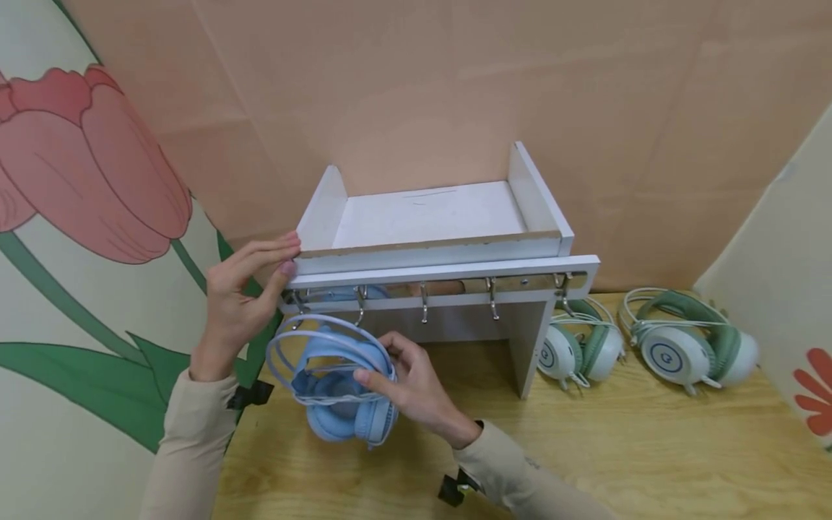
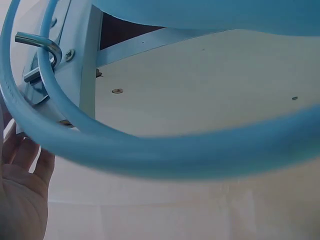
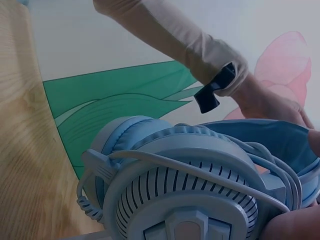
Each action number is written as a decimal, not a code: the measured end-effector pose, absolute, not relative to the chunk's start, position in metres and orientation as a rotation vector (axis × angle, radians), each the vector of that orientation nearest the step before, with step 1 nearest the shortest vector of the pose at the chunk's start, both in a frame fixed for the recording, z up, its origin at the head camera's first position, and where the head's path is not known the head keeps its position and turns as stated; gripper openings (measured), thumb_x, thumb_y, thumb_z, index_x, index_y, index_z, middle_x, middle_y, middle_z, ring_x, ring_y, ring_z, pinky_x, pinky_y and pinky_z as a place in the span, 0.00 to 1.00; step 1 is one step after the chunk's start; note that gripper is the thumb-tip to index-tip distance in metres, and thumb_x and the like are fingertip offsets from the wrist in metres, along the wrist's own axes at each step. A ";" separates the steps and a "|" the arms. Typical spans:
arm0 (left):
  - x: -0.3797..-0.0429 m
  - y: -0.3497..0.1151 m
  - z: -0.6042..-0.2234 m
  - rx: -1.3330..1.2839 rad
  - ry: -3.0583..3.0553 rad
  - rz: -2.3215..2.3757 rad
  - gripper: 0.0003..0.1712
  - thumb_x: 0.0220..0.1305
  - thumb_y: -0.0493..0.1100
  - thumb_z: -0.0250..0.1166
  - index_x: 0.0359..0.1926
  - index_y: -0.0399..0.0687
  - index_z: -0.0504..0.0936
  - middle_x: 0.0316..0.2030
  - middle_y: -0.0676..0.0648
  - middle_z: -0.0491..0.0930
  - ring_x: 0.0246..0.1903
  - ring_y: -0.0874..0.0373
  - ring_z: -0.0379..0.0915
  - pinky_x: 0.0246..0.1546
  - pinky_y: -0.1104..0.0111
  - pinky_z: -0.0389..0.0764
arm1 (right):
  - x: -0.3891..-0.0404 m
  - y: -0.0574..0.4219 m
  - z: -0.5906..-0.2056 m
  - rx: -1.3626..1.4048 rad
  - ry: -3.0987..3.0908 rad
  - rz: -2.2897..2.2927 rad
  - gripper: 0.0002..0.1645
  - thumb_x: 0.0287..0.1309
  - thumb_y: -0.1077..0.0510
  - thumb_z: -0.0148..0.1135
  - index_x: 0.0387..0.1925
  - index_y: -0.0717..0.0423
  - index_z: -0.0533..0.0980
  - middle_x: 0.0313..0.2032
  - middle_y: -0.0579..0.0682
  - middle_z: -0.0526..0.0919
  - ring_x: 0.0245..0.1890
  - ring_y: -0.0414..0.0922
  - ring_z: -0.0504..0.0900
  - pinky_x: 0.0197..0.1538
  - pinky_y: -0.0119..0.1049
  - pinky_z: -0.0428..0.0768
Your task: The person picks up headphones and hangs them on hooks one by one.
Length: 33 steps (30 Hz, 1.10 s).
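Light-blue headphones [image 1: 344,383] hang in front of the white shelf [image 1: 422,256], near its left end. My right hand [image 1: 416,383] grips them by the side, thumb across the band. Their cable is wound around the earcups, as the right wrist view shows on the slotted earcup [image 3: 185,195]. Close by the leftmost metal hook [image 2: 42,42], the thin headband tubes [image 2: 165,155] curve past and overlap it in the left wrist view. My left hand [image 1: 243,289] rests its extended fingers and thumb against the shelf's left front corner.
Several hooks [image 1: 424,302] line the shelf's front rail. Two green-and-white headphones, one nearer [image 1: 552,350] the shelf and one [image 1: 672,354] farther right, lie on the wooden table [image 1: 585,455]. A wall with a painted tulip [image 1: 97,166] stands at left.
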<state>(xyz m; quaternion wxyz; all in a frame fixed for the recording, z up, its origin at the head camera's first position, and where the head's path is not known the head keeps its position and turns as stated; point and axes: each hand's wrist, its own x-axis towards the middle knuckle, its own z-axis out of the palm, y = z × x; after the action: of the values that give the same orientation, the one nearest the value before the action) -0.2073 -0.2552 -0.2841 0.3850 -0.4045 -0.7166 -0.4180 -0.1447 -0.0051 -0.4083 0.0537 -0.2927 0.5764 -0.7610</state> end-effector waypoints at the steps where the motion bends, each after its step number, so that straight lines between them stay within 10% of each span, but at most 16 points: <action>1: -0.207 -0.255 -0.284 -1.031 -1.825 -1.070 0.12 0.65 0.24 0.68 0.48 0.28 0.90 0.48 0.30 0.89 0.59 0.47 0.86 0.66 0.62 0.85 | -0.145 -0.005 -0.409 -0.887 1.751 -2.312 0.20 0.68 0.60 0.71 0.52 0.68 0.75 0.46 0.53 0.82 0.44 0.39 0.85 0.52 0.33 0.90; 7: -0.208 -0.256 -0.286 -1.030 -1.827 -1.084 0.12 0.65 0.24 0.68 0.48 0.28 0.90 0.48 0.30 0.89 0.60 0.47 0.86 0.66 0.62 0.85 | -0.149 -0.008 -0.414 -0.889 1.742 -2.315 0.19 0.68 0.61 0.71 0.52 0.69 0.75 0.44 0.50 0.82 0.44 0.38 0.85 0.51 0.32 0.89; 16: -0.207 -0.254 -0.286 -1.020 -1.818 -1.083 0.11 0.65 0.25 0.68 0.48 0.26 0.89 0.47 0.29 0.88 0.59 0.47 0.86 0.65 0.64 0.85 | -0.156 -0.013 -0.422 -0.907 1.690 -2.329 0.20 0.70 0.58 0.70 0.53 0.69 0.75 0.50 0.74 0.79 0.47 0.38 0.85 0.53 0.31 0.88; 33: -0.209 -0.254 -0.287 -1.021 -1.816 -1.113 0.11 0.64 0.23 0.68 0.47 0.26 0.89 0.47 0.29 0.88 0.59 0.47 0.86 0.65 0.64 0.85 | -0.167 -0.020 -0.433 -0.937 1.665 -2.317 0.24 0.70 0.56 0.70 0.58 0.69 0.76 0.51 0.67 0.81 0.49 0.39 0.85 0.57 0.33 0.88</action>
<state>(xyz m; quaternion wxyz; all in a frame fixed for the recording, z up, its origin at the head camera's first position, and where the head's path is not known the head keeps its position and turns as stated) -0.2092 -0.2544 -0.2866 0.3801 -0.3998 -0.7110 -0.4360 -0.1666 -0.0199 -0.4329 0.0694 -0.3113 0.5530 -0.7697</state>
